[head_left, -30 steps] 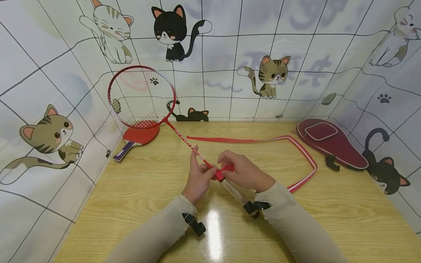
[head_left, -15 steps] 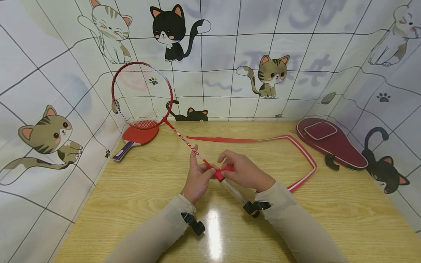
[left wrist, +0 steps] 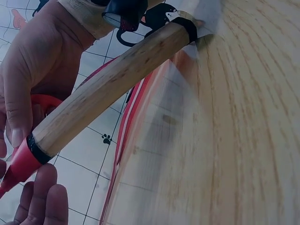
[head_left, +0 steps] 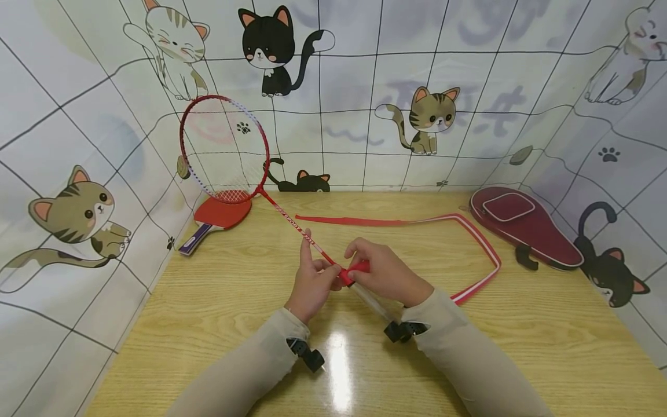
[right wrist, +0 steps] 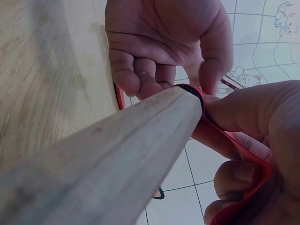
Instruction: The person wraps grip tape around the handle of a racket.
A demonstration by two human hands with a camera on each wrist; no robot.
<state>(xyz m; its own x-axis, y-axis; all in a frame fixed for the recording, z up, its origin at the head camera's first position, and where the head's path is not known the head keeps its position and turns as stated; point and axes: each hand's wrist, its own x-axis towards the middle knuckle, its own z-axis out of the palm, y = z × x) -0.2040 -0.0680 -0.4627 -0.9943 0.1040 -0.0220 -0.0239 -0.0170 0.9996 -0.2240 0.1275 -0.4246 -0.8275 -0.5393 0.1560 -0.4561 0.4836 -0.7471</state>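
A badminton racket (head_left: 283, 215) with a red frame slants across the head view, its head raised at the far left. Its bare wooden handle (left wrist: 112, 89) ends in black bands. My left hand (head_left: 308, 286) pinches the racket at the red cone (left wrist: 24, 163) above the handle, index finger extended along the shaft. With thumb and fingers, my right hand (head_left: 391, 272) pinches red grip tape (right wrist: 263, 176) against the handle's upper end. The tape's long remainder (head_left: 365, 222) lies bent on the table, partly hidden by the right sleeve.
Behind the racket head lies a red table tennis bat (head_left: 224, 213) with a purple handle. A dark red bat case (head_left: 521, 223) is at the back right, a black strap beside it. Cat-patterned cloth walls (head_left: 354, 87) enclose the wooden table (head_left: 219, 295) on three sides.
The racket has turned a little about its shaft, so its head looks narrower and sits slightly higher. Both hands keep nearly the same place and hold.
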